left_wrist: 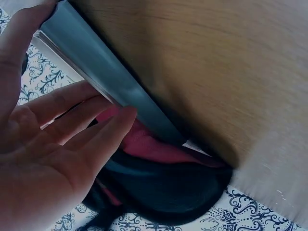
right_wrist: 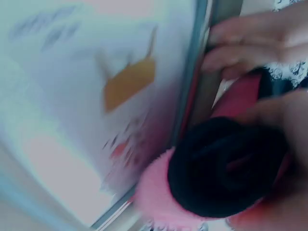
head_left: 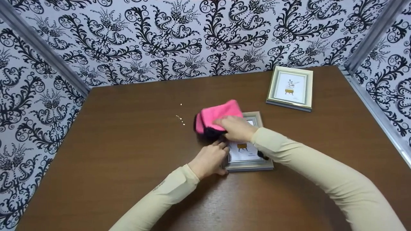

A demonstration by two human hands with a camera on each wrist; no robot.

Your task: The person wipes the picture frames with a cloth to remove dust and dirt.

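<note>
A cream picture frame (head_left: 252, 166) lies flat on the table, its glass over a print of an orange pot on legs. My left hand (head_left: 210, 158) holds the frame's left side, thumb at the near corner and fingers along the edge. In my right hand (head_left: 236, 128) is a folded pink cloth (head_left: 221, 112) with black edging, gripped over the frame's far left part. The right wrist view shows the bunched black edging (right_wrist: 226, 166) close against the glass. Cloth and right hand hide the upper left of the print.
A second cream picture frame (head_left: 290, 89) with a similar print lies at the back right. Several small pale flecks (head_left: 180, 119) are scattered on the brown table (head_left: 128, 138), left of the cloth. Patterned walls (head_left: 179, 38) enclose the back and sides.
</note>
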